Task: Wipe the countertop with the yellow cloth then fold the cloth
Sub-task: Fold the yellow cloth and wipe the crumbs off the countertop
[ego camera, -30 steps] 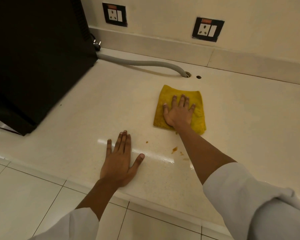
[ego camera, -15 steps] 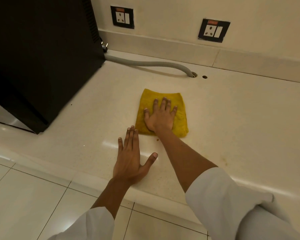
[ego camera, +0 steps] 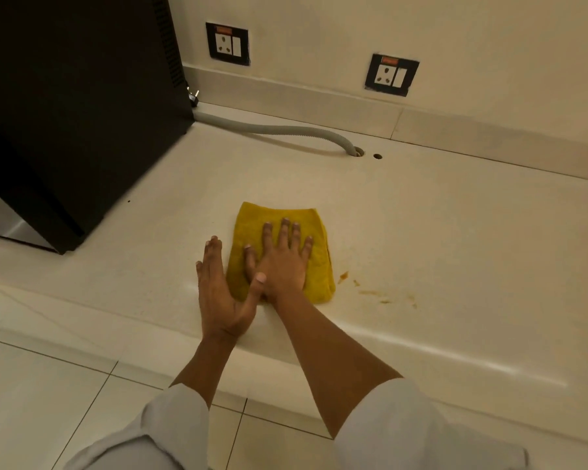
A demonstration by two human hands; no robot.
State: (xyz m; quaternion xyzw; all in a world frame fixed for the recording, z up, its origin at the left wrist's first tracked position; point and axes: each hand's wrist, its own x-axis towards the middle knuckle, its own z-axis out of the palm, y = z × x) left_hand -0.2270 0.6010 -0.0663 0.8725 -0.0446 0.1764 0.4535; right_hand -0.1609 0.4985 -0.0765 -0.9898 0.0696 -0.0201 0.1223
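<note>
The yellow cloth [ego camera: 252, 225] lies folded on the cream countertop [ego camera: 455, 232], close to its front edge. My right hand [ego camera: 282, 262] presses flat on top of the cloth with fingers spread. My left hand [ego camera: 218, 293] rests palm down on the bare countertop just left of the cloth, and its thumb touches the base of my right hand. Orange-brown smears [ego camera: 381, 293] mark the surface right of the cloth.
A tall black appliance [ego camera: 75, 113] stands on the counter at the left. A grey ribbed hose [ego camera: 286, 130] runs from it into a hole near the back wall, beside a smaller hole [ego camera: 377, 156]. Two wall sockets [ego camera: 227, 44] [ego camera: 391, 74] sit above. Floor tiles [ego camera: 48, 385] lie below the edge.
My right hand has slid the cloth left and toward the front edge, until it meets my left hand. The orange smears now lie to the right of the cloth.
</note>
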